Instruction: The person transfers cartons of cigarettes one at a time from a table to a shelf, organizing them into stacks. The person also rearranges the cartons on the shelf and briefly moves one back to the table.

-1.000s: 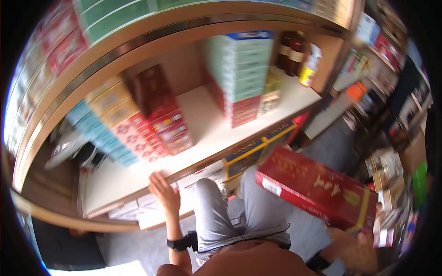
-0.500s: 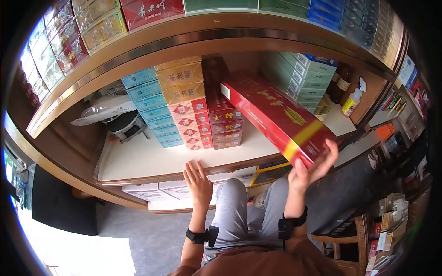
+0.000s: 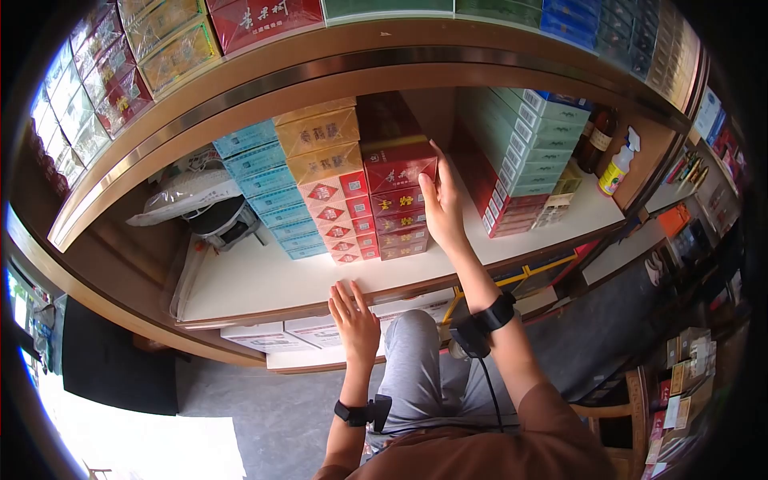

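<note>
A long red cigarette carton (image 3: 400,174) lies on top of a stack of dark red cartons (image 3: 402,222) in the cabinet. My right hand (image 3: 442,200) grips its near end at the right corner, thumb across the front and fingers along the side. Stretched fingers of my left hand (image 3: 354,320) rest on the front edge of the white shelf (image 3: 232,288), holding nothing. Left of the red stack are red-and-white cartons (image 3: 340,214), with gold cartons (image 3: 322,146) above them, and a stack of light blue cartons (image 3: 268,188).
Pale green cartons (image 3: 544,148) sit on red ones at the right. Beyond stand a brown bottle (image 3: 598,142) and a yellow spray bottle (image 3: 614,172). The curved wooden counter edge (image 3: 384,66) overhangs the shelf. A wooden chair (image 3: 636,416) is at my lower right.
My right hand has moved left and inward, bringing the red carton from a slant in the air onto the dark red stack. My left hand stays at the shelf edge.
</note>
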`<state>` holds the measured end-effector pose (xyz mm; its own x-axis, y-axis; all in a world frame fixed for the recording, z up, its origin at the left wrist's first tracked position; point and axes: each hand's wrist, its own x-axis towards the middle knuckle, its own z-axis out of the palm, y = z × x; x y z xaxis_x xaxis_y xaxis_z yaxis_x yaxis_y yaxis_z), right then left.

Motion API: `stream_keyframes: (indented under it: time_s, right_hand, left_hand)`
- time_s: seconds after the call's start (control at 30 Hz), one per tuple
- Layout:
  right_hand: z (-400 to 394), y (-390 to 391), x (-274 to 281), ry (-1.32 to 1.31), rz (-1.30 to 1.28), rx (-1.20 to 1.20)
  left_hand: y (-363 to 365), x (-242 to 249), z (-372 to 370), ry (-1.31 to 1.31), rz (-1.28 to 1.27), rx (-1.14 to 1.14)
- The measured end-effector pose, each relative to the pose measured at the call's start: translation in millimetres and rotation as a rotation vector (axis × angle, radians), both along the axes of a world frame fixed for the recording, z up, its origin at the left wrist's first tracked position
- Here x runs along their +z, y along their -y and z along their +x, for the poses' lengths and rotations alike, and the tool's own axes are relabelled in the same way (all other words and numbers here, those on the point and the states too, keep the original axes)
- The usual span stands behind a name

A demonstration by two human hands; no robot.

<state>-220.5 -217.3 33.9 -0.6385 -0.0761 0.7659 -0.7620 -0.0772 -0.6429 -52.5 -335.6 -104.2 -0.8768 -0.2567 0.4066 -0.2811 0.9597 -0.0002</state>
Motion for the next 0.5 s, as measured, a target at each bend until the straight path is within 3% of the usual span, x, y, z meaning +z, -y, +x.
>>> stream_keyframes:
  time_s: [0.1,0.17,0.23,0.37,0.43,0.5]
  right_hand:
    - [-4.3,-3.8,-7.1,0.062,0.041,0.082]
    - [-1.1,-5.7,-18.0,0.124,-0.168,0.228]
    - [13.2,-24.3,-30.7,0.135,-0.162,0.187]
    - [80.0,-113.4,-66.5,0.497,-0.067,0.29]
    - [123.2,-172.7,-101.1,0.56,-0.1,0.15]
    - [174.6,-242.3,-131.5,0.688,-0.127,-0.178]
  left_hand:
    - [-0.1,-2.2,-0.9,-0.009,0.015,0.0]
    - [-1.9,-0.9,-1.2,-0.001,0.017,-0.001]
    - [-1.6,2.8,0.0,0.014,0.011,-0.018]
    - [-1.4,4.5,0.7,0.05,0.018,-0.035]
    - [-2.7,6.6,2.1,0.056,0.002,-0.017]
    - [-4.6,6.5,0.9,0.04,0.072,-0.013]
